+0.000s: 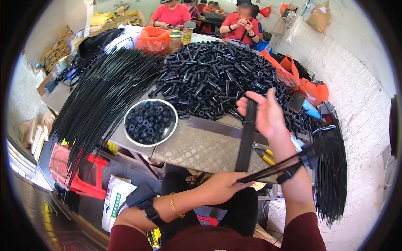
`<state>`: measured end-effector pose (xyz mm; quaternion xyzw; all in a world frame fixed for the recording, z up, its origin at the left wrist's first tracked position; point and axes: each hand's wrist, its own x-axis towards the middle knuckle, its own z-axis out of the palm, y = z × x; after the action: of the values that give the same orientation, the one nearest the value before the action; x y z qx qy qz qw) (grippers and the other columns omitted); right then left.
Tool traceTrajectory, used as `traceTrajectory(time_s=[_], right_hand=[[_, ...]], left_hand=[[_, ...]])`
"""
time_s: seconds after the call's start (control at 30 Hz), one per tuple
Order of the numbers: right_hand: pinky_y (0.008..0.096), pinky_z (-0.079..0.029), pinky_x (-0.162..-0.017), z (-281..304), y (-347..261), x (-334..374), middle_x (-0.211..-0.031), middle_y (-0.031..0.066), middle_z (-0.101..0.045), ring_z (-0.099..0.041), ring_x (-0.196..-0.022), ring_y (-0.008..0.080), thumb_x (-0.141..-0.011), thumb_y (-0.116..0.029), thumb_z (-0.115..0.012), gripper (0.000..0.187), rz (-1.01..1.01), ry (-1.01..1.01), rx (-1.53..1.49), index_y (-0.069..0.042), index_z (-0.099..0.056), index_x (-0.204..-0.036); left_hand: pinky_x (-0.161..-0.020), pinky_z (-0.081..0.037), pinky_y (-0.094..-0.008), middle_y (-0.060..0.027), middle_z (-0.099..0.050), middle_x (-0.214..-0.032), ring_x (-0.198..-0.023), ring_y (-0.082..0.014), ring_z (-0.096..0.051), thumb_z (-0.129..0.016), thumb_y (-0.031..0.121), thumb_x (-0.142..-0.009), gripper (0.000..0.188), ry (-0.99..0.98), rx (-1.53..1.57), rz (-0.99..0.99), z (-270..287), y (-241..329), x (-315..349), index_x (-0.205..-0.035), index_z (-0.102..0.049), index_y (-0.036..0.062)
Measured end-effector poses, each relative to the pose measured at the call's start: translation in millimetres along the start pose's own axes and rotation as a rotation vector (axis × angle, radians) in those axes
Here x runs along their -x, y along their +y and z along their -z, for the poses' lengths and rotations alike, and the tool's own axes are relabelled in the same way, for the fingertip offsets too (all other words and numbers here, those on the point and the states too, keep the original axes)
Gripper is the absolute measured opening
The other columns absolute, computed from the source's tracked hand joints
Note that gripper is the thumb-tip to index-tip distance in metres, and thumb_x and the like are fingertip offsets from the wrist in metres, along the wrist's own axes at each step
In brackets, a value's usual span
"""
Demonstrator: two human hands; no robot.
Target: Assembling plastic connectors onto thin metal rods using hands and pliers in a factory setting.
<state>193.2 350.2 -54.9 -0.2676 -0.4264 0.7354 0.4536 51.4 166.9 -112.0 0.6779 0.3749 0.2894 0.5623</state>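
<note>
My left hand (224, 186) is closed on a small bunch of thin black rods (272, 166), low over the near edge of the table. The rods reach right, across my right forearm, and their far ends are blurred. My right hand (268, 113) is raised above the table, palm showing, thumb and fingers apart. A long dark flat bar (246, 138) passes in front of its fingers; whether they touch it I cannot tell. Beyond lies a large heap of short black tubular parts (217, 75). Left of my hands stands a round metal bowl (176, 130) filled with small black rings.
Long black rods (100, 92) overhang the table's left side; another bundle (331, 171) hangs at the right. Yellow-handled pliers (264, 155) lie near a metal rail (217, 126). Orange bags (314, 91), a phone (296, 102) and a red chair (83, 173) surround the table. Two people sit opposite.
</note>
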Motion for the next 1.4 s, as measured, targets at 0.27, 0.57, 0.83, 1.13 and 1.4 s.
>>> traceTrajectory(time_s=[0.27,0.57,0.83,1.13,1.4], right_hand=[[0.0413,-0.042,-0.096,45.6,-3.1,6.5,-0.132,0.0185,-0.049,-0.049,-0.121,0.0298,-0.090,-0.043,-0.058,0.069,-0.151,-0.065,0.327,-0.002,-0.034,-0.140],[0.0332,-0.048,-0.083,-3.9,-11.1,66.6,-0.102,0.0085,-0.063,-0.060,-0.096,0.0199,-0.091,-0.009,-0.057,0.015,0.085,-0.677,0.785,-0.002,-0.065,-0.102],[0.0383,-0.045,-0.082,-22.9,-25.1,100.2,-0.108,0.0058,-0.060,-0.057,-0.097,0.0270,-0.079,-0.008,-0.067,0.019,0.621,-0.805,1.059,-0.009,-0.063,-0.097],[0.0414,-0.038,-0.093,-27.5,21.2,114.7,-0.112,0.0070,-0.056,-0.049,-0.112,0.0270,-0.072,-0.009,-0.064,0.032,0.474,-1.003,1.447,-0.013,-0.061,-0.104],[0.0392,-0.039,-0.089,-16.3,36.6,106.2,-0.110,0.0061,-0.058,-0.050,-0.110,0.0255,-0.079,-0.019,-0.065,0.022,0.658,-0.873,1.349,-0.014,-0.064,-0.100]], left_hand=[[-0.088,-0.047,-0.0270,-0.0083,-0.067,-0.102,-0.095,-0.0128,-0.062,-0.054,0.010,-0.093,0.026,-0.058,0.478,0.127,19.6,-63.9,-19.7,-0.117,-0.058,-0.0009],[-0.089,-0.047,-0.0269,-0.0085,-0.066,-0.105,-0.096,-0.0128,-0.062,-0.058,0.012,-0.092,0.029,-0.085,0.442,0.156,13.1,-53.7,-21.6,-0.119,-0.057,0.0017],[-0.108,-0.027,-0.0462,-0.0242,-0.030,-0.145,-0.136,-0.0414,-0.023,-0.077,0.036,-0.073,0.076,0.416,-0.513,-0.140,27.8,-18.0,-3.4,-0.137,-0.044,0.0122],[-0.111,-0.016,-0.0556,-0.0226,-0.026,-0.148,-0.138,-0.0414,-0.023,-0.046,0.038,-0.089,0.057,0.088,-1.205,-0.289,43.0,-53.5,-28.1,-0.137,-0.043,0.0093],[-0.111,-0.017,-0.0518,-0.0244,-0.025,-0.148,-0.139,-0.0415,-0.019,-0.060,0.050,-0.078,0.081,0.057,-1.255,-0.250,51.0,-51.1,-30.4,-0.141,-0.036,0.0062]])
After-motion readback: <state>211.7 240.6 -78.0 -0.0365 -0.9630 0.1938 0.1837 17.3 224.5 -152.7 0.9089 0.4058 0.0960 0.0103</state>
